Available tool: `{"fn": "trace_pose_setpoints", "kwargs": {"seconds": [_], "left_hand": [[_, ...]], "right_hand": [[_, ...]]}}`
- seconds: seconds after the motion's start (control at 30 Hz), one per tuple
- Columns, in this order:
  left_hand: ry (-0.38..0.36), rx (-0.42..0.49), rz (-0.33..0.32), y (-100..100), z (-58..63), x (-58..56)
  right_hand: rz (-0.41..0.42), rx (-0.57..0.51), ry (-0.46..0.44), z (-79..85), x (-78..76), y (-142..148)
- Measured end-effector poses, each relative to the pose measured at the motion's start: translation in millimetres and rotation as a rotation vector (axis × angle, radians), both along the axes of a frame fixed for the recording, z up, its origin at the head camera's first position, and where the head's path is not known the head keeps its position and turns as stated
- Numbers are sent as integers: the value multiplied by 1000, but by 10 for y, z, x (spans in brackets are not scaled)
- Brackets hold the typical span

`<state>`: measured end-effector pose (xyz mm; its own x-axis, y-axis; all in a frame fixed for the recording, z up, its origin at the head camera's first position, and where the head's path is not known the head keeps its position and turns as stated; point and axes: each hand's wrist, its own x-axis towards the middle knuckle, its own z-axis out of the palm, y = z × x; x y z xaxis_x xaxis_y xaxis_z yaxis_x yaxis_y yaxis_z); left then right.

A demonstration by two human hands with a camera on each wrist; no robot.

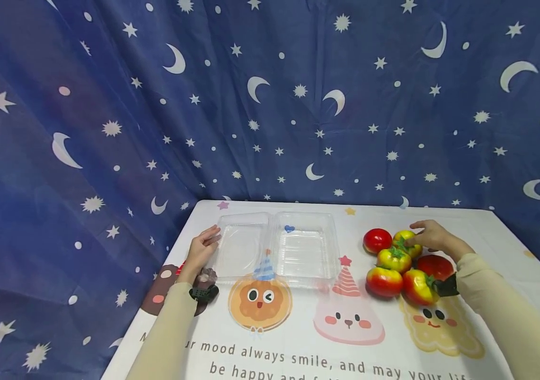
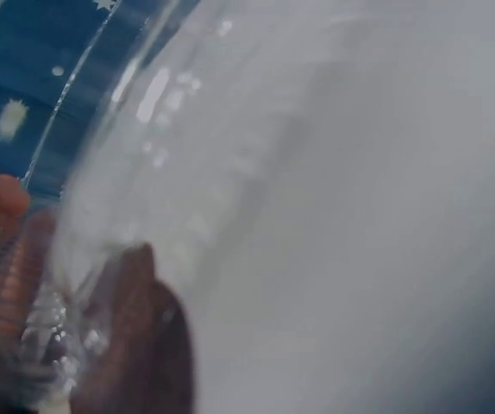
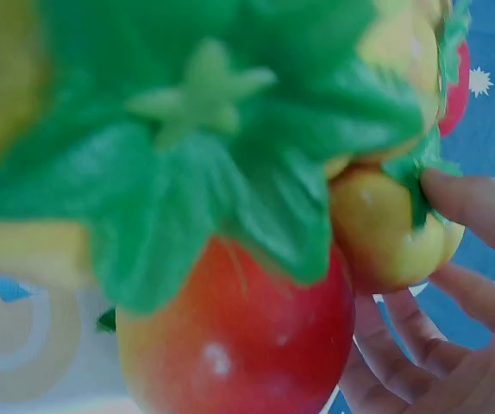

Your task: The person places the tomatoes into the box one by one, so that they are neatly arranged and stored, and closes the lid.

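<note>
My left hand rests at the left edge of a clear plastic hinged box, its fairly straight fingers touching the rim of the lid half. The left wrist view is blurred; fingers show there beside the clear plastic wall. My right hand holds the rearmost yellow-red persimmon, thumb on its green leafy cap and fingers around its far side. Close in front are more persimmons, one yellow, one red-yellow and another nearest me.
The box's deeper half lies open beside the lid. Red fruits sit left and right of the pile. A white tablecloth with cartoon prints covers the table. Behind hangs a blue star-and-moon curtain.
</note>
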<state>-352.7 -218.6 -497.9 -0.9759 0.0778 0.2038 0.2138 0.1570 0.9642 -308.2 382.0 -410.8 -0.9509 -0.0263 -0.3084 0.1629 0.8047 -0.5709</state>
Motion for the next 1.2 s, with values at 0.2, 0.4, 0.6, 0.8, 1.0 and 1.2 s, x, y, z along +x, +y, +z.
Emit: {"fn": "trace_pose_setpoints", "kwargs": {"seconds": [0.2,0.4,0.6,0.8,1.0,1.2], "left_hand": [[19,12,12,-13,-90,-54],[33,6,40,-6,-160,-83],[38,2,40,-13,-158,-82],[27,34,-6,24,9,39],[28,1,-9,68,70,135],[35,-13,7,22,75,86]], "right_hand": [[46,0,-18,28,18,41],[45,24,41,1,27,73],[27,73,180,80,5,12],[39,90,285,267,-27,-233],[84,100,363,389,-89,-649],[115,13,418,425,-229,-1190]]}}
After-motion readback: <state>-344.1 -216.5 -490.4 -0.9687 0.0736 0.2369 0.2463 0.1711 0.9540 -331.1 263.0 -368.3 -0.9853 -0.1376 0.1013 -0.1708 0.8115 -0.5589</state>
